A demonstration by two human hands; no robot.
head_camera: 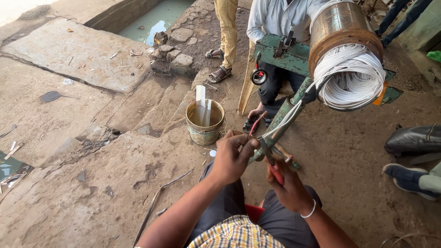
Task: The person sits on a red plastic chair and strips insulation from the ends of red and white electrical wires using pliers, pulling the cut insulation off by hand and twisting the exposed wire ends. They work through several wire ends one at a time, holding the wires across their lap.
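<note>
My left hand [232, 158] pinches a bundle of white wires [287, 121] that runs down from the coil windings [351, 76] of a rusty motor stator [342, 30]. My right hand [289, 183] grips red-handled pliers [271, 158], whose jaws sit at the wire ends just beside my left fingers. The stator rests on a green metal stand [287, 55], and the stand's green leg [280, 126] passes behind the wires.
A tin bucket [205, 131] with white strips stands on the dirt floor left of my hands. A seated person [275, 18] is behind the stand; another person's sandalled feet [218, 73] are nearby. A shoe [406, 177] and dark bag [413, 138] lie at right. Water-filled pit [156, 20] at back.
</note>
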